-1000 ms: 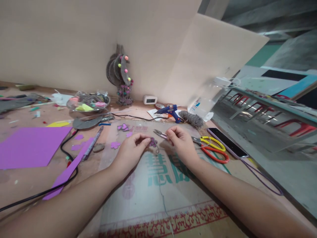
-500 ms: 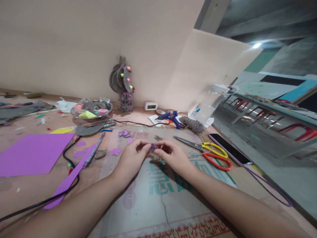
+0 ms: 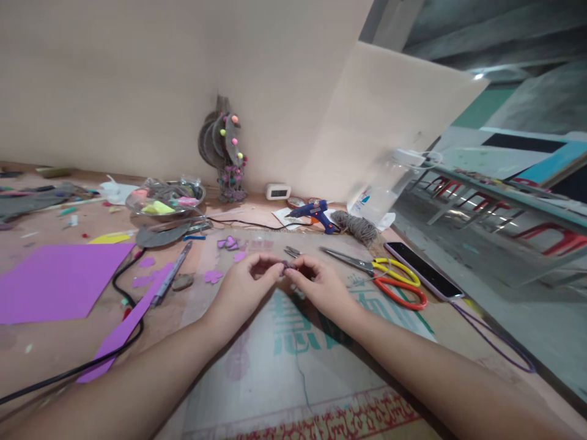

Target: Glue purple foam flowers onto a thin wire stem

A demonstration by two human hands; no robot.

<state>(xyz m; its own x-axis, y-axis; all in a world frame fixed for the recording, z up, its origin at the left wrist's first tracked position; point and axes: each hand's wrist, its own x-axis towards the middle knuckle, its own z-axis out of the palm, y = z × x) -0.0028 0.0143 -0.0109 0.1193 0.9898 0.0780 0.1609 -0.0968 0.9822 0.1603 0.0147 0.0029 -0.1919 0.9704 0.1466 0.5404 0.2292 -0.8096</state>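
My left hand (image 3: 245,287) and my right hand (image 3: 323,286) meet over the middle of the work sheet (image 3: 257,366). Thumbs and fingertips of both pinch a small purple-and-grey piece (image 3: 287,266), mostly covered by the fingers. Left of my left hand lie a purple flower cut-out (image 3: 213,277) and, behind it, purple petals with dark edges (image 3: 228,243). The grey tips of a small metal tool (image 3: 291,251) show just behind my fingers. Scissors (image 3: 398,290) with yellow and orange handles lie right of my right hand.
Behind the hands are a blue glue gun (image 3: 312,212), grey yarn (image 3: 355,226), a small digital clock (image 3: 277,192) and a decorated grey craft (image 3: 224,150). Purple sheet (image 3: 59,281), pen (image 3: 172,275), black cable (image 3: 68,373) and a filled bowl (image 3: 167,211) are left; a phone (image 3: 424,270) lies right.
Both hands stay pinched on the small piece, which has turned so that less purple shows between the fingertips. The whole view has shifted slightly.
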